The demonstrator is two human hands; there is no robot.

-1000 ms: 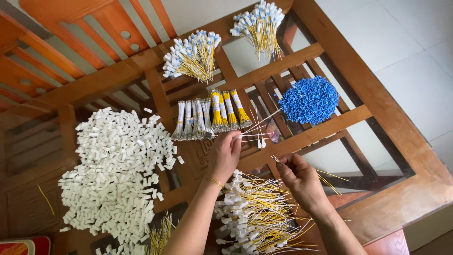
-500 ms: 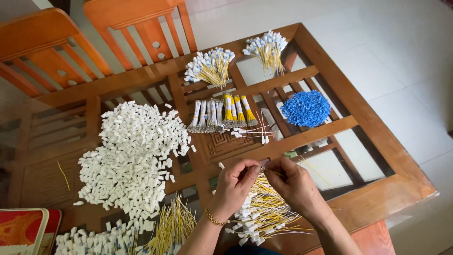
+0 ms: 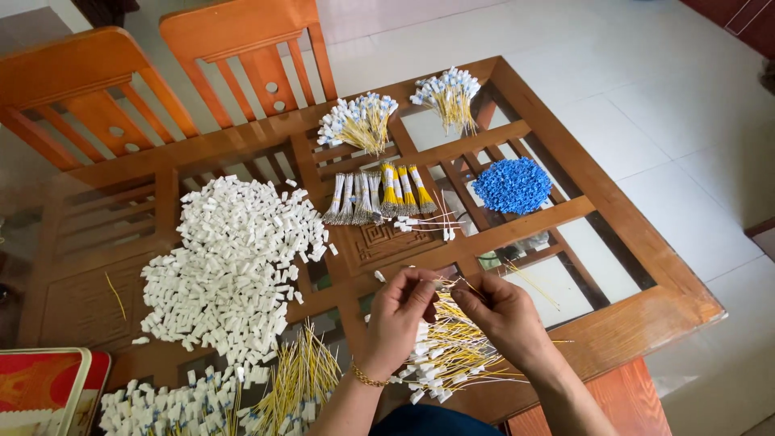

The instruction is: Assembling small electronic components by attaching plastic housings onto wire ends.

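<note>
Far left: red tin [image 3: 48, 387] at the table's edge. Next, a big heap of white plastic connectors [image 3: 230, 262] on the glass-topped wooden table [image 3: 646, 282]. Loose yellow wires [image 3: 300, 375] lie below it. Centre: left hand [image 3: 395, 319] and right hand [image 3: 502, 313] meet fingertip to fingertip, pinched together on a thin yellow wire [image 3: 446, 283], above the pile of wires with white ends [image 3: 452, 355]. Behind: bundled wires [image 3: 379, 194]. Right: a mound of blue connectors [image 3: 513, 184].

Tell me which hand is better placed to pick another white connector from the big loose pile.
Probably left: the left hand is nearer the white connector pile; the right hand sits farther away, over the yellow wires.
</note>
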